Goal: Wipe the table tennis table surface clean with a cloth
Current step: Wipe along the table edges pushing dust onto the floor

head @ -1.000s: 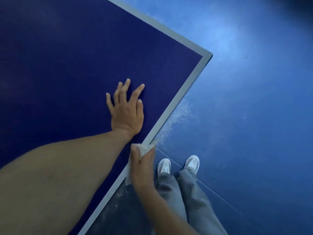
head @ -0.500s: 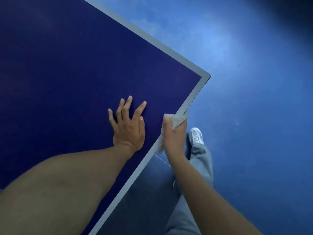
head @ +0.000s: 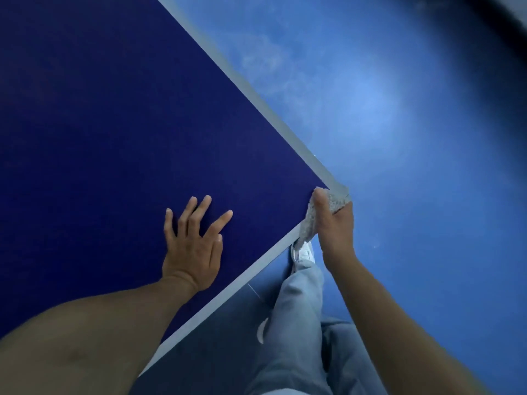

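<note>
Hands sit apart. Left hand lies flat, fingers spread, on the dark blue flat desk, low in the middle, likely to lean on. Right hand squeezes the fluffy grey cloth over the desk's pale corner, right of middle, probably to rub it.

The right hand slid the cloth along the counter edge — away from the person, right up to the corner.
</note>
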